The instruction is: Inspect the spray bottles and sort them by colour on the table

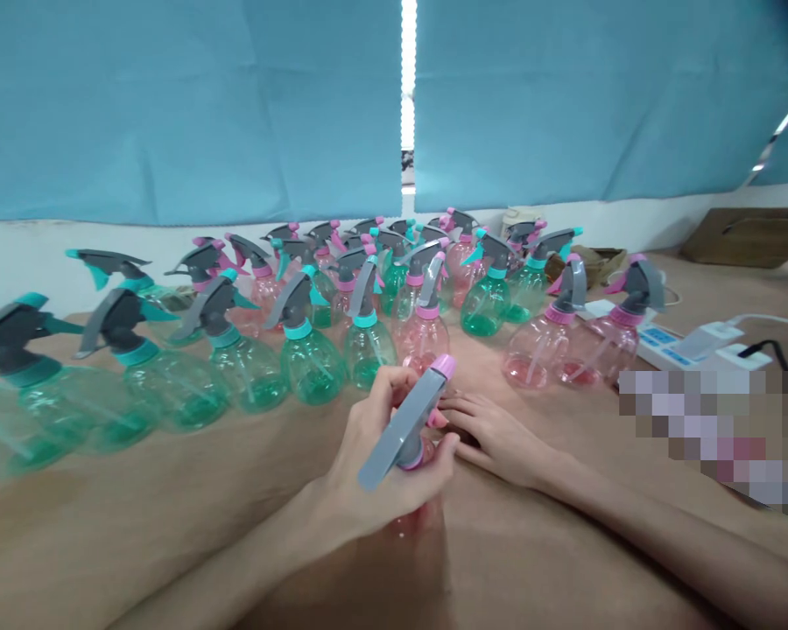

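Observation:
My left hand (374, 477) is wrapped round the neck of a pink spray bottle with a grey trigger head (404, 429) and pink nozzle. Most of its clear pink body is hidden behind the hand. My right hand (492, 433) rests low over the table just right of that bottle, fingers stretched out toward it and holding nothing; whether they touch it I cannot tell. Right behind both hands stands another pink spray bottle (424, 337), with a green spray bottle (369, 346) to its left.
Several green spray bottles (312, 363) line the left side, with mixed pink and green ones behind. Two pink bottles (531, 350) stand at right, near a white power strip (670, 346) with cables. A cardboard box (742, 236) sits far right. Blue curtains (190, 105) hang behind the brown table (236, 507).

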Demonstrator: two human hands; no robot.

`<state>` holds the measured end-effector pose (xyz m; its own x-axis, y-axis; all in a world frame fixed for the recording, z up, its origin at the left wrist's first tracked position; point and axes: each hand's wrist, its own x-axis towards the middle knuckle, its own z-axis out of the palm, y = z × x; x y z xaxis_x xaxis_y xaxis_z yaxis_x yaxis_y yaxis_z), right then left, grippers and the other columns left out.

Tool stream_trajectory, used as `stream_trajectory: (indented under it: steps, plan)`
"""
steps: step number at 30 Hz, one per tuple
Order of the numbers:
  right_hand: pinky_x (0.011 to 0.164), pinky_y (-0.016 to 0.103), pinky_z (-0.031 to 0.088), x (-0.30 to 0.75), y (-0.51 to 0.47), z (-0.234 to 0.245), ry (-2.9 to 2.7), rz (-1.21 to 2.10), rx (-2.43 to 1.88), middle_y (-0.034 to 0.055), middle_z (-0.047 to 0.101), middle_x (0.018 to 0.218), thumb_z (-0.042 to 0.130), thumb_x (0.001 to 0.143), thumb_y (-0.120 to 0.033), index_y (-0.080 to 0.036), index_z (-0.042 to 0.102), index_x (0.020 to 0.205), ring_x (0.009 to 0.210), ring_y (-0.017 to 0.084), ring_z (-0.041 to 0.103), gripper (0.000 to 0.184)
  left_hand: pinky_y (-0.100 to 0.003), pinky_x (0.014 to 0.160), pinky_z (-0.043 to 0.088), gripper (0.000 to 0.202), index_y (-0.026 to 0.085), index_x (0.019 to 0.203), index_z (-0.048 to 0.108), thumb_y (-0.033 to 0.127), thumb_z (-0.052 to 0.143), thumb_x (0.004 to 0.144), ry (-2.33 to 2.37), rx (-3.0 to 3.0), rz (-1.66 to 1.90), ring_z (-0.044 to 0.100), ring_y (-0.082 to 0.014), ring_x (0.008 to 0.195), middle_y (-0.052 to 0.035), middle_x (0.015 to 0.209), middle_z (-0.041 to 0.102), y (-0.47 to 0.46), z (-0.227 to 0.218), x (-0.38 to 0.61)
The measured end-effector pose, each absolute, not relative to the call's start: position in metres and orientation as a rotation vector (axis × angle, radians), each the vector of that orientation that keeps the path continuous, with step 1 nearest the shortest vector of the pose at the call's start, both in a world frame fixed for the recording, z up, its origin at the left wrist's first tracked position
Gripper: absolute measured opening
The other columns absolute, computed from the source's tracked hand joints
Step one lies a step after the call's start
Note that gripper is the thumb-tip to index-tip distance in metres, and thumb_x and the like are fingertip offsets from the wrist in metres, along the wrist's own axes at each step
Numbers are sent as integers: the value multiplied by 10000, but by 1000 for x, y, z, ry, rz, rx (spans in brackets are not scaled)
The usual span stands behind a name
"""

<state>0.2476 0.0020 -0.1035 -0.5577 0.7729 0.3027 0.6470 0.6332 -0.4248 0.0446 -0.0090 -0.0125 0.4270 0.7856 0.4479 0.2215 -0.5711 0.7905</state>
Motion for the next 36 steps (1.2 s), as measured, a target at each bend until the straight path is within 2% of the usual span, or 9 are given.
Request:
stream_trajectory:
  steps: [3,7,11,16,19,23,28,34,36]
  plan:
    - [1008,499,453,244,0,-98,-2393,351,-1130,137,625,1286,458,985,-355,-182,575,1267,1247,291,533,350,-270,608,545,342,252,982,389,158,621,750,842,2057,1139,681,-142,664,40,809,670,-8,-15,44]
    - [984,461,474,242,-12,-80,-2419,432,-1133,129,623,1284,504,966,-334,-194,536,1306,1200,272,570,370,-332,749,576,463,260,1102,352,155,635,751,789,2004,1147,705,-192,915,-43,1073,691,-4,-20,44]
    - [883,406,525,250,-33,-56,-2437,571,-1210,96,688,1117,517,926,-226,-195,589,1197,1026,249,653,282,-418,885,548,507,260,1161,346,157,640,760,806,1978,1201,665,-237,1085,-67,1147,680,-5,-21,46]
    - [979,424,473,256,-60,-29,-2333,701,-1266,112,521,1412,649,867,-390,-253,352,1452,1233,290,542,670,-442,907,537,485,264,1169,359,175,635,780,817,1966,1234,652,-244,1102,-53,1143,658,-6,-20,55]
    - [929,401,506,246,-69,-19,-2155,724,-1286,67,568,1357,703,811,-488,-299,365,1422,1176,280,580,723,-391,855,560,494,269,1179,374,166,646,780,816,1963,1255,667,-217,1040,-34,1133,639,-5,-22,64]
    - [905,397,517,230,-71,-22,-1996,724,-1307,40,637,1191,749,776,-469,-287,472,1281,1100,262,606,604,-314,722,579,521,274,1219,368,182,656,795,799,1927,1215,692,-149,823,-27,1129,624,-4,-26,78]
    - [894,390,530,225,-62,-28,-1873,675,-1303,13,653,1131,746,783,-380,-301,479,1208,1043,246,628,508,-439,905,535,543,274,1247,370,229,675,800,845,1969,1165,634,-246,1098,-87,1228,604,2,-28,93]
    - [880,392,525,246,-46,-24,-1921,607,-1263,28,683,1004,635,841,-299,-269,536,1119,1036,268,639,297,-466,974,505,685,269,1334,289,252,694,783,765,1996,1124,582,-260,1179,-113,1351,517,16,-28,109]
    - [833,393,533,259,-38,-29,-1909,527,-1320,51,669,1051,611,835,-286,-253,515,1171,995,266,649,351,-498,1036,460,734,265,1370,265,261,701,780,788,2004,1091,519,-280,1262,-124,1404,466,18,-32,111]
